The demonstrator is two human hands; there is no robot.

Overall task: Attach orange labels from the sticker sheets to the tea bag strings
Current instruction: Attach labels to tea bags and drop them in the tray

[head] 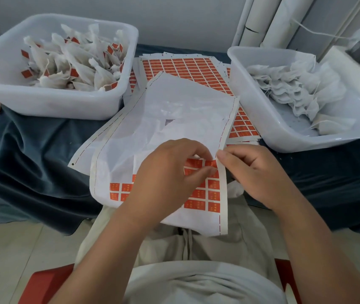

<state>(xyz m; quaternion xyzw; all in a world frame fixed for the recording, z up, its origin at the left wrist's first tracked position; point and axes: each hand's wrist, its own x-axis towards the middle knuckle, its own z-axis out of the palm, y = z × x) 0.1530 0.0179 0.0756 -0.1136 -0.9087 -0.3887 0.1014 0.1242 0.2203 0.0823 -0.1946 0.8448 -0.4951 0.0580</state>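
Observation:
A mostly peeled sticker sheet [170, 119] lies over my lap and the table edge, with a few rows of orange labels [213, 195] left at its near end. My left hand [166, 183] lies on the sheet, thumb and forefinger pinching an orange label [194, 164] at the top row. My right hand [253, 172] pinches the sheet's right margin strip beside that label. A white bit of a tea bag [236, 189] shows under my right hand; whether the hand holds it is hidden.
A white tub [49, 104] at the left holds labelled tea bags [76, 60]. A white tub [260, 119] at the right holds unlabelled tea bags [295, 86]. Full sticker sheets [185, 66] lie between them on blue cloth [32, 150]. White pipes [262, 20] stand behind.

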